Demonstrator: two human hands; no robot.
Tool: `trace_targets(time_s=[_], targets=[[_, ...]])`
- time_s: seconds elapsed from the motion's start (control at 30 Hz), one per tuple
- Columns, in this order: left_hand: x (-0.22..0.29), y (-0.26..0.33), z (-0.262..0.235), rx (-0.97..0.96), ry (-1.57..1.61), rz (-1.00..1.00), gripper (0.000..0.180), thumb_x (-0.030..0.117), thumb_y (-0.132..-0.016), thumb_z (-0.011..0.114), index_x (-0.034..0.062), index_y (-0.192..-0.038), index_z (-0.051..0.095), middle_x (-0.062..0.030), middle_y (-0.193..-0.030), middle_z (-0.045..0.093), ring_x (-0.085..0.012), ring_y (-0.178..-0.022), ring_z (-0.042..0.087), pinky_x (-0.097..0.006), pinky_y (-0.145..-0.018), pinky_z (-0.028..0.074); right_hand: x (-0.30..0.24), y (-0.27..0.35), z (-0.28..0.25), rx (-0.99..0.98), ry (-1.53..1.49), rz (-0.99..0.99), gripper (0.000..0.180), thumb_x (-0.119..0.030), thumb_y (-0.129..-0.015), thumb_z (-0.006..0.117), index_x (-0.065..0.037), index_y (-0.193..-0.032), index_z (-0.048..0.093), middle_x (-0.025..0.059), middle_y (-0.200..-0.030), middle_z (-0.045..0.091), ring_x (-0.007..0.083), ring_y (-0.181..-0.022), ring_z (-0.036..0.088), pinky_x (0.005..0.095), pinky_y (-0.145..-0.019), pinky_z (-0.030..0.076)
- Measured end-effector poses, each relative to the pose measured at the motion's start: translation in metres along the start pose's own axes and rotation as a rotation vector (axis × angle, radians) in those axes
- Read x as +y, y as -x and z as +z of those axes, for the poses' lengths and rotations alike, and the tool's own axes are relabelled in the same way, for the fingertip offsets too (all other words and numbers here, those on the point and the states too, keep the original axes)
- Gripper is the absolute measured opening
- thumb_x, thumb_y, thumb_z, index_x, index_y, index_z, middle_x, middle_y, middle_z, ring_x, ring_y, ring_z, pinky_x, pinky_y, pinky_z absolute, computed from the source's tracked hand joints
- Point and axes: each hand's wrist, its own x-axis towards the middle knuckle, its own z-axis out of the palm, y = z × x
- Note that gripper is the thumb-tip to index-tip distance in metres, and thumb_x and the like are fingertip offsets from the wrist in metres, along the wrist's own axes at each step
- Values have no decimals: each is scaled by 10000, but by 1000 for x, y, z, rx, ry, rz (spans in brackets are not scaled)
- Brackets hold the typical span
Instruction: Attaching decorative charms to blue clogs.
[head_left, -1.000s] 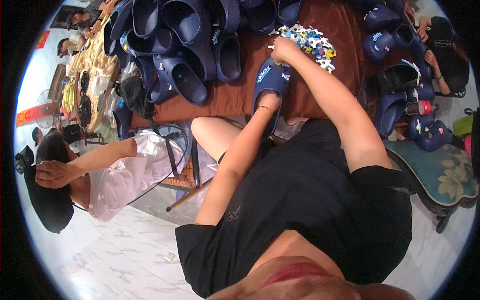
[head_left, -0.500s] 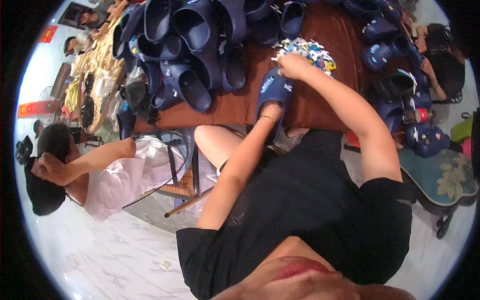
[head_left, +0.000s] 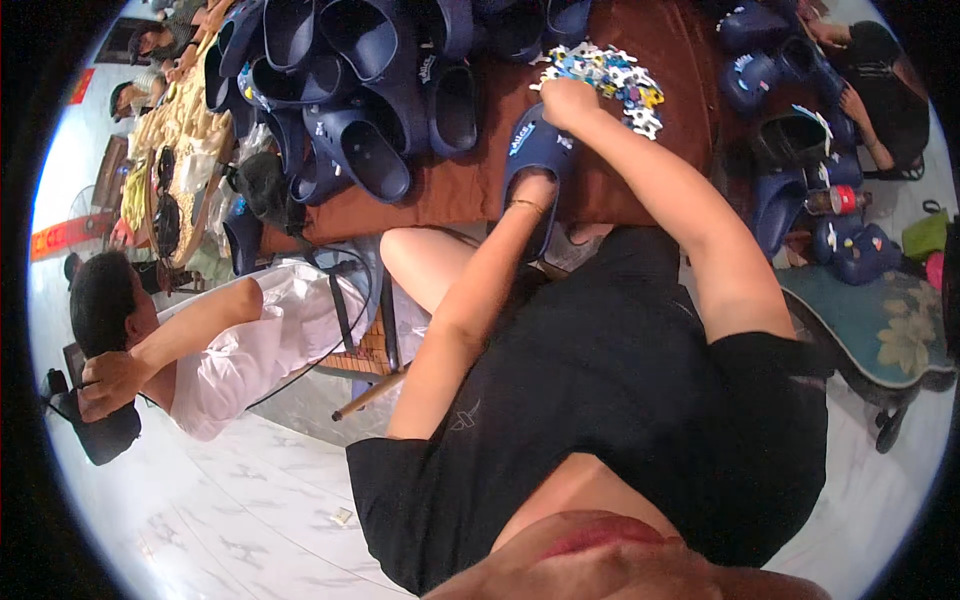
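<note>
A navy blue clog slipper point(head_left: 530, 152) with pale lettering charms on its top lies at the near edge of the brown-covered table, toe pointing away from me. My left hand point(head_left: 534, 184) is inside its opening; the fingers are hidden under the upper. At the toe end, my right hand point(head_left: 569, 104) is closed with its fingers pressed together against the upper's right side. Whatever it pinches, if anything, is too small to make out. Just beyond it lies a heap of small white, blue and yellow shoe charms point(head_left: 625, 82).
Many navy clogs point(head_left: 365, 160) are piled at the table's far left, more point(head_left: 750, 80) at the right. A bottle with a red label point(head_left: 838, 200) lies among those. A person in white point(head_left: 250, 350) sits at my left, another in black point(head_left: 885, 95) at the right.
The whole view has shifted slightly, so the table and slippers sit higher. Both hands stay at the same clog. The person at left has lowered the hand holding the black cap.
</note>
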Motion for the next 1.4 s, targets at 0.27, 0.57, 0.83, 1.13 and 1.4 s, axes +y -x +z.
trace_targets(time_s=[0.27, 0.57, 0.83, 1.13, 1.4], targets=[[28, 85, -59, 382, 331, 206, 311, 235, -771, 521, 4, -976, 555, -221, -939, 546, -371, -860, 518, -439, -752, 423, 94, 65, 41, 148, -688, 49, 292, -308, -795, 552, -34, -858, 630, 164, -861, 622, 276, -820, 606, 355, -696, 465], [29, 105, -91, 538, 183, 338, 315, 78, -693, 551, -8, -995, 524, -177, -892, 497, -336, -815, 525, -395, -710, 447, 100, 138, 73, 412, -900, 190, 231, -212, -826, 533, -3, -879, 616, 85, -660, 595, 153, -613, 561, 290, -596, 438], [-25, 51, -354, 908, -365, 152, 224, 108, -684, 572, 22, -886, 525, -178, -848, 510, -365, -785, 533, -413, -676, 466, 101, 138, 72, 373, -883, 290, 229, -228, -850, 519, -29, -884, 626, 66, -688, 604, 149, -633, 562, 296, -591, 438], [-15, 9, -366, 1202, -310, 317, 261, 101, -694, 590, 45, -948, 563, -148, -939, 585, -324, -908, 533, -394, -806, 424, 105, 143, 90, 444, -933, 329, 197, -197, -822, 545, -18, -842, 626, 59, -658, 607, 143, -607, 564, 296, -591, 446], [-12, 16, -80, 600, 138, 198, 317, 174, -761, 581, 37, -1045, 547, -171, -1078, 521, -330, -1004, 482, -402, -873, 380, 108, 116, 76, 475, -1184, 316, 182, -192, -829, 541, -29, -773, 598, -6, -592, 546, 57, -455, 455, 215, -404, 336]])
